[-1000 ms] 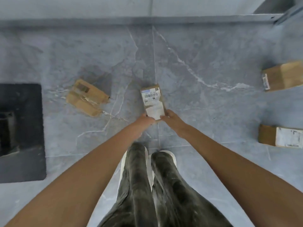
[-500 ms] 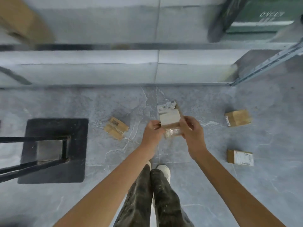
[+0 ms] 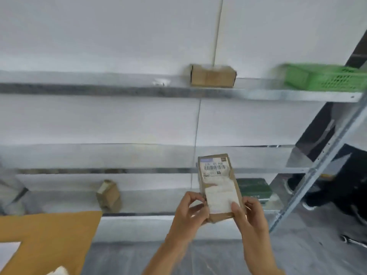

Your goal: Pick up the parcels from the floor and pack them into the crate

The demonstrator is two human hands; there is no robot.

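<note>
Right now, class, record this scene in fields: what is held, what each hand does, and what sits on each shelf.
Held: parcel, cardboard, barcode label facing the camera
Left hand: grips the parcel's left edge
Right hand: grips its right edge, thumb on the label
Upper shelf: cardboard box; green crate to its right, blurred
Lower shelf: small box; dark green case

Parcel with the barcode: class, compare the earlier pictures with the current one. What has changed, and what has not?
The parcel rose off the floor and is now held up before the shelves. The view swung up: the floor parcels are out of sight, a green crate shows. Unchanged: the left hand and right hand grip its near end.
</note>
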